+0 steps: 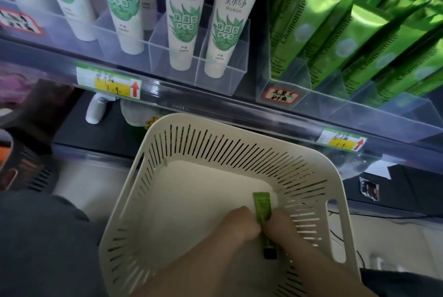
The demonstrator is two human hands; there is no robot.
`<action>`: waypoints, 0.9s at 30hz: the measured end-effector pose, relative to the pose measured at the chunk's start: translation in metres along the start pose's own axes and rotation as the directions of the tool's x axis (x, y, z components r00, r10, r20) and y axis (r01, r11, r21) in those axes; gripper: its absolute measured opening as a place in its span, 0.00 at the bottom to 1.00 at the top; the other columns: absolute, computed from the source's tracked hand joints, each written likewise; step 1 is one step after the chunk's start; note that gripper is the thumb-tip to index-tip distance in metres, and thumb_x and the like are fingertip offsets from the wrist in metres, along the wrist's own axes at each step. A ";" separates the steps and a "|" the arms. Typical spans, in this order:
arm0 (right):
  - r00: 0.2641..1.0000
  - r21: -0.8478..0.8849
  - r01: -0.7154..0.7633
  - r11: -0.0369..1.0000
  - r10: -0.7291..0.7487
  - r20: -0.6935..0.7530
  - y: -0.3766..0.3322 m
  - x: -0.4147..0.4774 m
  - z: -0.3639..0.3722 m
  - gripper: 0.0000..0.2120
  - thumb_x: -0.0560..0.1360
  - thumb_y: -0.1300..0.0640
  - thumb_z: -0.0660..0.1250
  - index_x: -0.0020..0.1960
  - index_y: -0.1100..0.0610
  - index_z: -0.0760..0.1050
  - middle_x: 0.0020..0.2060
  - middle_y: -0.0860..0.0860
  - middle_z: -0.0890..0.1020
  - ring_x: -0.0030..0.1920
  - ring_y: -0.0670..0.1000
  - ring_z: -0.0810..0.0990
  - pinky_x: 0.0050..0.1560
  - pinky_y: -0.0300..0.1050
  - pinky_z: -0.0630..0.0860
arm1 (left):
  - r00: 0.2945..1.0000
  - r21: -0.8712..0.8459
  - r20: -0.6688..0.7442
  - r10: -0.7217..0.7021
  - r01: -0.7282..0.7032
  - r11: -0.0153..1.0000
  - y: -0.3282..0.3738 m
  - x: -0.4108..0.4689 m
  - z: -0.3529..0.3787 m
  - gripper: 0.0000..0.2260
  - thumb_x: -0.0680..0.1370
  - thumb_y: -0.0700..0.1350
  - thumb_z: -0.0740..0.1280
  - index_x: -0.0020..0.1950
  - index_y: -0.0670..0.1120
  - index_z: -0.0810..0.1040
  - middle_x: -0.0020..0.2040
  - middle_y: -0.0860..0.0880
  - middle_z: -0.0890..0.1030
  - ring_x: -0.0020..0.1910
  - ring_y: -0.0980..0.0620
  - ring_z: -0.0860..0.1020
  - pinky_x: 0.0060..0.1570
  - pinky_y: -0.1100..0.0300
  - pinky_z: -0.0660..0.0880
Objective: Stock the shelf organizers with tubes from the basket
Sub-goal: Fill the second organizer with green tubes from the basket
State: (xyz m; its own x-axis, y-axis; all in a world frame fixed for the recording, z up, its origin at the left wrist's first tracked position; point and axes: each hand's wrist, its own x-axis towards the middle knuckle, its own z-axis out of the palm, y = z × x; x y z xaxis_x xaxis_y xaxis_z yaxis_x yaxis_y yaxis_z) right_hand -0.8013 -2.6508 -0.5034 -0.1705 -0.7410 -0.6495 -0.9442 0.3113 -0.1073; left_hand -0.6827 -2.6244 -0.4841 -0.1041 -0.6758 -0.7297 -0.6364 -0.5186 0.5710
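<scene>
Clear shelf organizers (pixel 223 76) are standing along the shelf, holding upright white aloe-print tubes (pixel 182 20) on the left and rows of shiny green tubes (pixel 359 40) on the right. Below, a cream slotted basket (pixel 148 200) is sitting tilted. Inside it, the left hand (pixel 239 224) and right hand (pixel 281 224) are both gripping one small green tube (pixel 262 205) between them, its black cap (pixel 269 252) pointing toward the person.

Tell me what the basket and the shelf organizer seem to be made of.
Basket: probably moulded plastic, cream and matt; its walls have thin regular slots.
Shelf organizer: clear rigid plastic, perhaps acrylic, glossy; the white tubes show through its walls.
</scene>
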 end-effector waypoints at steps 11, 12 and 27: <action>0.970 0.342 -0.009 0.940 -0.075 0.230 -0.014 -0.021 -0.016 0.06 0.72 0.59 0.68 0.46 0.58 0.73 0.39 0.53 0.78 0.40 0.50 0.79 0.35 0.41 0.79 | 0.996 -0.067 -0.083 0.045 -0.050 0.996 -0.007 0.007 -0.005 0.13 0.79 0.40 0.57 0.59 0.39 0.75 0.60 0.41 0.77 0.59 0.44 0.75 0.55 0.57 0.71; 0.963 0.397 -0.014 0.918 -0.094 0.253 -0.015 -0.026 -0.018 0.04 0.72 0.60 0.68 0.46 0.57 0.73 0.39 0.54 0.79 0.40 0.50 0.80 0.37 0.42 0.80 | 0.994 -0.078 -0.094 0.058 -0.066 0.995 -0.007 0.006 -0.007 0.12 0.79 0.40 0.56 0.57 0.40 0.77 0.59 0.41 0.78 0.58 0.44 0.76 0.53 0.57 0.71; 0.951 0.743 -0.097 0.663 -0.159 0.266 -0.025 -0.061 -0.041 0.11 0.79 0.49 0.61 0.53 0.56 0.75 0.46 0.56 0.82 0.46 0.54 0.82 0.41 0.44 0.78 | 0.974 -0.168 -0.151 0.167 -0.192 0.967 -0.001 -0.024 -0.024 0.11 0.77 0.47 0.62 0.56 0.47 0.77 0.55 0.45 0.80 0.54 0.46 0.79 0.53 0.55 0.77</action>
State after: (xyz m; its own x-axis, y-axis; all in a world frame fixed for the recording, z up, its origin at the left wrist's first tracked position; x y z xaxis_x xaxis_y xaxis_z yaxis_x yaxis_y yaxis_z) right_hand -0.7785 -2.6378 -0.4300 0.0626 -0.5955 -0.8009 -0.3999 0.7203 -0.5668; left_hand -0.6614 -2.6208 -0.4581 -0.0927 -0.8243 -0.5586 -0.4667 -0.4596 0.7556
